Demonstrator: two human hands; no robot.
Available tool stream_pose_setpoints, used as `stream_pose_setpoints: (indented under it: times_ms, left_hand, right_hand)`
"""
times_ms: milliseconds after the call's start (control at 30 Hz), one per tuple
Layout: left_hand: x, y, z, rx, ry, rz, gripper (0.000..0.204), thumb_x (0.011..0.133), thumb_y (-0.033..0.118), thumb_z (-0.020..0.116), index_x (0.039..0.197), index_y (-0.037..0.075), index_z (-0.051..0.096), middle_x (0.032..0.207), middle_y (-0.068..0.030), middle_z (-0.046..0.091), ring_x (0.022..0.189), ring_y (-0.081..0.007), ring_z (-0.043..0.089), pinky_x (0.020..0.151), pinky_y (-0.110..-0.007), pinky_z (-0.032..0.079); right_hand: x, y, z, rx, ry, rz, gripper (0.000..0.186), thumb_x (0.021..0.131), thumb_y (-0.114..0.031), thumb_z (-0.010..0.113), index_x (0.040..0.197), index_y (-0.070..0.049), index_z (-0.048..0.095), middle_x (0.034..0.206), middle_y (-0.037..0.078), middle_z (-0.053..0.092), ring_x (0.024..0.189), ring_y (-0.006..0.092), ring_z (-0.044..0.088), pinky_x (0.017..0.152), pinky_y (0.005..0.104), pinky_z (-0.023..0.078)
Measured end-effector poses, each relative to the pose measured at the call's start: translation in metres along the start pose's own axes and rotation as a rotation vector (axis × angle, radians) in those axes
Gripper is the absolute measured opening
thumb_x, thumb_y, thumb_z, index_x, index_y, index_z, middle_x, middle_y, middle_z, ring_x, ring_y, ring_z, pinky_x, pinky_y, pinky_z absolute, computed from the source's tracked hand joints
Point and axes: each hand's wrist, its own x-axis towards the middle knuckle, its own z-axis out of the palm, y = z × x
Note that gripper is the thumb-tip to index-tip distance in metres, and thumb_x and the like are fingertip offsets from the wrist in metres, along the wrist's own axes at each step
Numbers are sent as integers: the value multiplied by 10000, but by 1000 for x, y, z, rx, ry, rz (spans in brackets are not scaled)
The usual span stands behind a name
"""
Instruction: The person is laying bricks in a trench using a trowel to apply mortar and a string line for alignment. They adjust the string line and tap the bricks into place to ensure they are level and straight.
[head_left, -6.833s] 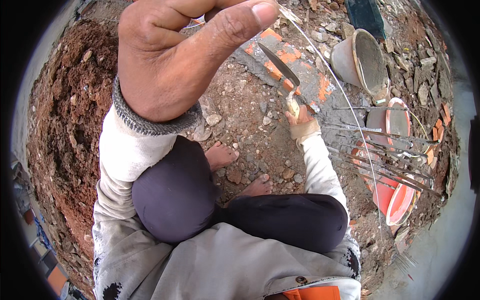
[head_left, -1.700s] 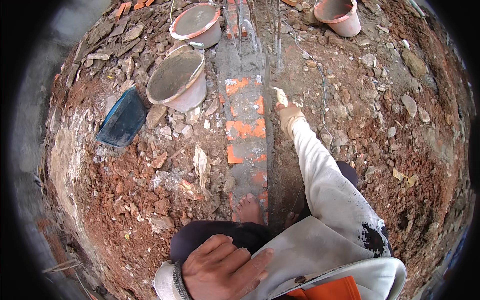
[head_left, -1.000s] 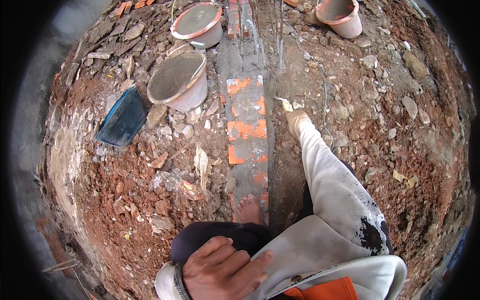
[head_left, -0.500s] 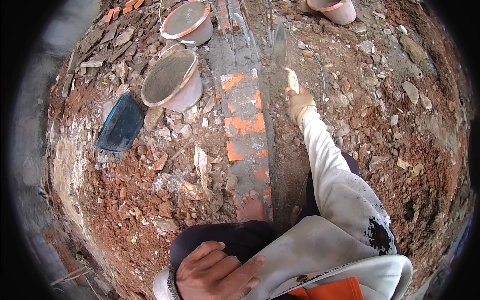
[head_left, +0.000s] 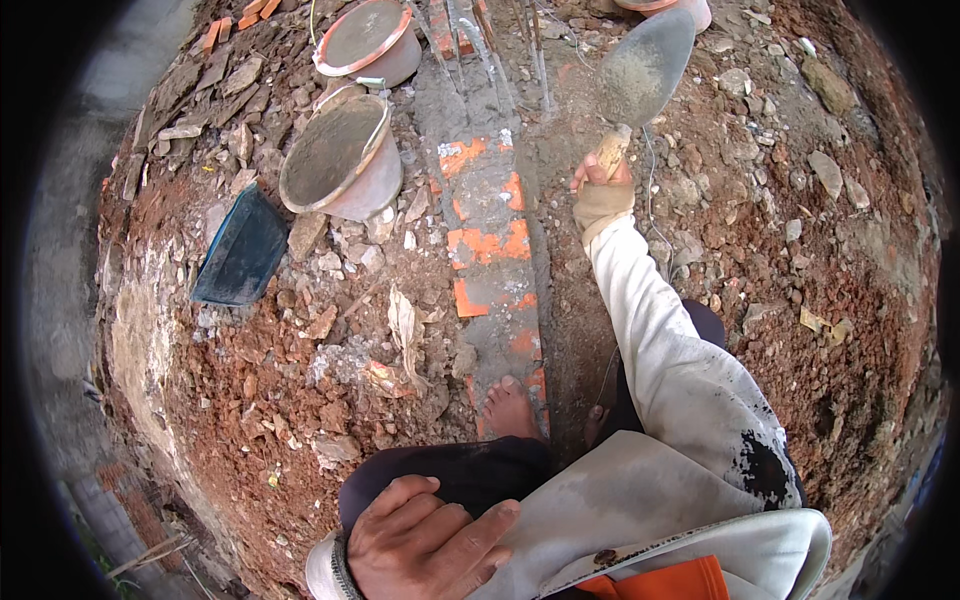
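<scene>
My right hand [head_left: 604,190], partly wrapped in a tan covering, is closed round the pale handle of a trowel [head_left: 646,72]. The broad, leaf-shaped grey blade points away from me, its flat face showing, to the right of a low brick wall [head_left: 487,245]. Grey mortar smears the orange bricks along its top. My left hand [head_left: 425,540] rests over my bent left knee, palm down, fingers loosely bent and apart, with nothing in it. One bare foot [head_left: 510,408] stands on the near end of the wall.
Two mortar-filled buckets [head_left: 345,165] [head_left: 372,40] stand left of the wall; another bucket [head_left: 680,12] is at the far right. A dark blue basin [head_left: 238,248] tilts on the rubble. Steel rods [head_left: 530,60] rise from the wall's far end. A thin wire [head_left: 652,190] crosses the stony ground.
The trowel has swung to the right and turned, so its blade now shows broadside instead of nearly edge-on. My left hand has hardly moved.
</scene>
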Motion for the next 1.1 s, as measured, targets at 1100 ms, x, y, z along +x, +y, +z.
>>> stream_pose_setpoints:
  times_ms: [1100]
  left_hand:
    - [5, 5, 1, -36, -55, 21, 351, 722, 279, 651, 977, 40, 637, 526, -6, 519, 478, -137, 474, 724, -315, 418]
  right_hand:
    - [-41, -29, -7, -364, -38, 467, 534, 799, -393, 542, 1195, -63, 405, 926, 199, 603, 893, 349, 572, 755, 379, 443]
